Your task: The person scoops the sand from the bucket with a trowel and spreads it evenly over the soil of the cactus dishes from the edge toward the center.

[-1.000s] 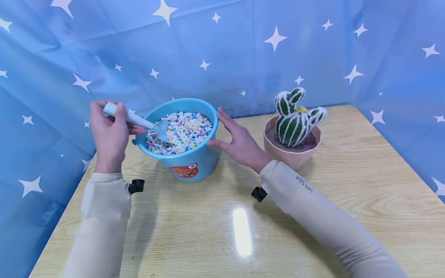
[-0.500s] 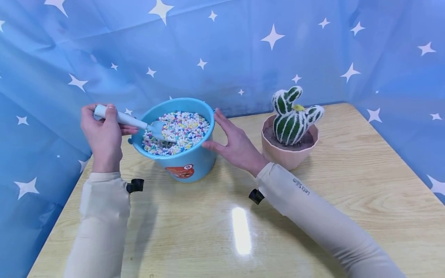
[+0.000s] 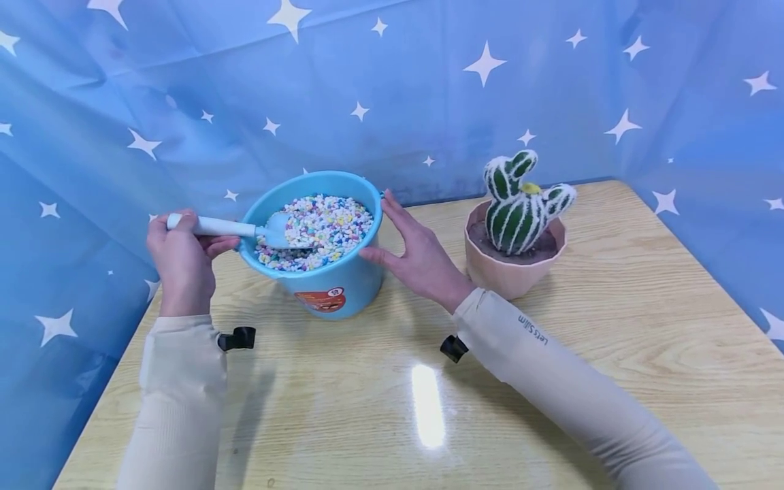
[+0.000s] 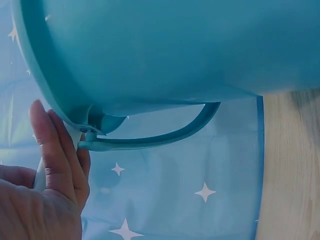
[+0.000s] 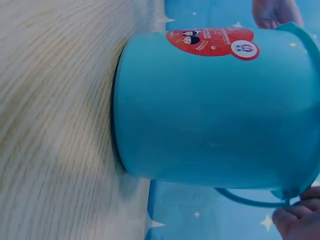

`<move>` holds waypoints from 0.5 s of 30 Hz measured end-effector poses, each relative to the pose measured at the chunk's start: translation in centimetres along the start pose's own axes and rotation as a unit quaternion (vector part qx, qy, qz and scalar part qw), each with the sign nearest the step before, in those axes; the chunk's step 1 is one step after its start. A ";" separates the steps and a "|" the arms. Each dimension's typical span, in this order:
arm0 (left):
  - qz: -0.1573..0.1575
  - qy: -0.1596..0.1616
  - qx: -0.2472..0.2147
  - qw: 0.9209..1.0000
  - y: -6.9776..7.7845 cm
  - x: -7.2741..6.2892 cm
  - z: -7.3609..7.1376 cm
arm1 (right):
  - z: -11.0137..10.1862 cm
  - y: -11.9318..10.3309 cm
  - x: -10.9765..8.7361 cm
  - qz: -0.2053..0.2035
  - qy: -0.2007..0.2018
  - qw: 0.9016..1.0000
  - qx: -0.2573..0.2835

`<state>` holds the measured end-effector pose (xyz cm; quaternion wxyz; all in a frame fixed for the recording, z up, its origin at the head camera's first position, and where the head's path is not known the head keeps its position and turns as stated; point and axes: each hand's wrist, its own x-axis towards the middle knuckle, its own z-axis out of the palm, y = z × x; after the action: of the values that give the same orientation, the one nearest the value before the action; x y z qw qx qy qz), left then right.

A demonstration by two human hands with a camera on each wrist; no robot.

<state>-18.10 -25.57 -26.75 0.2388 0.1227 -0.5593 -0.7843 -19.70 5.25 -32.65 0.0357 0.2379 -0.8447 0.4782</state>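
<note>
My left hand [image 3: 182,275] grips the white handle of a small shovel [image 3: 223,227] at the bucket's left side. The shovel lies nearly level across the rim, and its pale blue blade rests in the small multicoloured pellets [image 3: 338,221]. These partly fill a light blue bucket [image 3: 358,289] with a red label. My right hand [image 3: 422,262] holds the bucket's right rim, thumb and fingers spread along it. In the right wrist view, fingertips [image 5: 295,217] touch the rim by the handle joint. From the left wrist view, fingers of my left hand [image 4: 57,165] are close below the rim.
A pink pot [image 3: 511,275] with a green-and-white cactus [image 3: 514,218] stands right of the bucket, close to my right forearm. Everything stands on a wooden table [image 3: 343,401]. Behind hangs a blue curtain [image 3: 422,88] with white stars. The bucket's handle [image 4: 165,142] hangs at its side.
My left hand has lowered, first shifting left, and the shovel's handle has tipped from slanting to nearly level. The blade stays among the pellets. My right hand keeps its place on the rim.
</note>
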 end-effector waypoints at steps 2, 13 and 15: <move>0.001 0.005 -0.007 1.000 0.0 0.0 0.0 | -0.1 0.0 0.0 0.000 0.003 1.000 0.004; 0.013 0.039 -0.050 0.998 0.1 0.0 -0.3 | -0.1 0.1 0.1 0.000 0.003 1.000 0.017; 0.009 0.033 -0.064 0.997 0.0 0.0 -0.3 | 0.0 0.1 0.1 0.002 0.003 1.000 0.017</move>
<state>-17.96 -25.83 -26.88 0.2715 0.1280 -0.5012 -0.8116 -19.82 5.29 -32.66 0.0332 0.2351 -0.8369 0.4932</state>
